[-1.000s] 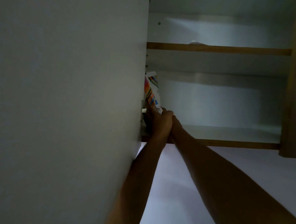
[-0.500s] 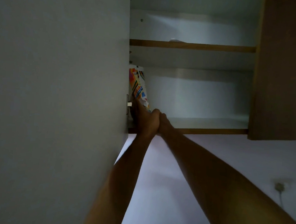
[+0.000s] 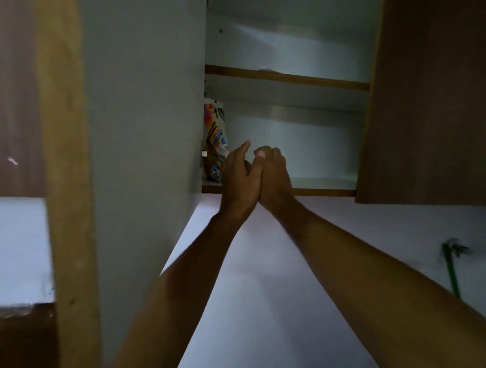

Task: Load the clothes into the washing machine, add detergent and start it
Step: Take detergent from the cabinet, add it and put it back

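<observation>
A colourful detergent packet (image 3: 214, 141) stands upright on the lower shelf (image 3: 321, 191) of an open wall cabinet, tight against the left side. Both my arms reach up to it. My left hand (image 3: 240, 183) is just right of the packet and apart from it, with its fingers loosely spread and nothing in them. My right hand (image 3: 275, 177) presses against the left one, fingers curled in, with nothing visible in it. The washing machine and the clothes are out of view.
The open cabinet door (image 3: 140, 148) hangs at the left, its wooden edge (image 3: 64, 171) close to my head. A shut brown door (image 3: 443, 100) covers the right side. An upper shelf (image 3: 286, 77) sits above. A green hose and tap (image 3: 452, 264) are on the wall at right.
Both hands have come off the detergent packet and drawn back to its right. The packet stays on the shelf. The view has shifted, showing the door's wooden edge.
</observation>
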Demonstrator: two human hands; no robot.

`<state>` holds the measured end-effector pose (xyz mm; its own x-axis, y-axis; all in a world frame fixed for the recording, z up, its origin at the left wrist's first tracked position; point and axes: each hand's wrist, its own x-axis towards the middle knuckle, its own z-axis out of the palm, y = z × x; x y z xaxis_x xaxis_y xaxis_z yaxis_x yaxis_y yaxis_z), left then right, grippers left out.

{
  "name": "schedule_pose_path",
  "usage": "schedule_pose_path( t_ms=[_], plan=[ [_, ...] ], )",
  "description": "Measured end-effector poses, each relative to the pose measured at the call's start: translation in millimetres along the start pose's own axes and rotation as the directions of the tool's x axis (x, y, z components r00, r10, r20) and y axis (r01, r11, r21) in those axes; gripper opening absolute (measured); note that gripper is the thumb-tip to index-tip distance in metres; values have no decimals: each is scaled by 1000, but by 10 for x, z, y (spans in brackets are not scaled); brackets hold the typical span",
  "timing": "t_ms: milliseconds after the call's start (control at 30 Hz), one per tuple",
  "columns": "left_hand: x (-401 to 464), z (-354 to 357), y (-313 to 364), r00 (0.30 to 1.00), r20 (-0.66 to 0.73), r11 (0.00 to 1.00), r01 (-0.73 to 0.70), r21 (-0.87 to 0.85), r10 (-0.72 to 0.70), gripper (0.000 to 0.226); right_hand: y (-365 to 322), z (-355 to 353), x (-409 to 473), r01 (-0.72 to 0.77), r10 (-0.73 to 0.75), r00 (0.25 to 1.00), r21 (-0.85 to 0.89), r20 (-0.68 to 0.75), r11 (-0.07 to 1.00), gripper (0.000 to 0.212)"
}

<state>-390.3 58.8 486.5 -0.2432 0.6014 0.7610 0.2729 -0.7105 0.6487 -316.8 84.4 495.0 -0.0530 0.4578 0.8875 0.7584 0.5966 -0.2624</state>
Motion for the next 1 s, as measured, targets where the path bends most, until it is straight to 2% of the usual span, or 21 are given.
schedule_pose_path(
  t_ms=[133,233,367,433,533,667,733,833,867,967,1000],
  plan=[
    [-328,-96,281,998,8,998,-62,13,62,44,-147,-329,-248,17,-20,999,-68,-48,998,22],
    [-550,-168,521,990,-30,989,-139,42,141,37,-370,-679,-429,-14,13,996,-11,-91,1000,22],
    [-910,-280,943,964,-39,963,-260,69,263,34,-639,-1126,-638,83,-79,988,24,-133,996,25],
    [-1106,-328,1188,949,-24,947,-313,75,315,40,-760,-1306,-710,109,-101,982,39,-160,993,29],
    [-1373,-437,1513,917,-53,916,-389,97,395,48,-967,-1542,-803,158,-136,966,88,-218,984,48],
    [-1541,-658,1911,861,-146,871,-469,147,488,46,-1393,-1817,-834,221,-177,946,138,-273,966,49],
    [-1506,-797,2131,847,-168,863,-483,152,504,45,-1607,-1947,-825,246,-178,951,265,-254,932,48],
    [-1338,-1063,2457,846,-104,849,-506,149,523,46,-1912,-2066,-759,139,-54,984,551,-167,823,28],
    [-1269,-1161,2540,838,-74,836,-524,163,540,44,-2013,-2093,-720,149,-44,978,537,-203,830,26],
    [-1100,-1445,2659,796,-18,778,-588,221,606,38,-2279,-2086,-575,214,-56,947,490,-317,845,45],
    [-1063,-1536,2663,779,-19,760,-606,234,626,37,-2381,-2068,-556,208,-44,949,515,-311,831,44]
  ],
)
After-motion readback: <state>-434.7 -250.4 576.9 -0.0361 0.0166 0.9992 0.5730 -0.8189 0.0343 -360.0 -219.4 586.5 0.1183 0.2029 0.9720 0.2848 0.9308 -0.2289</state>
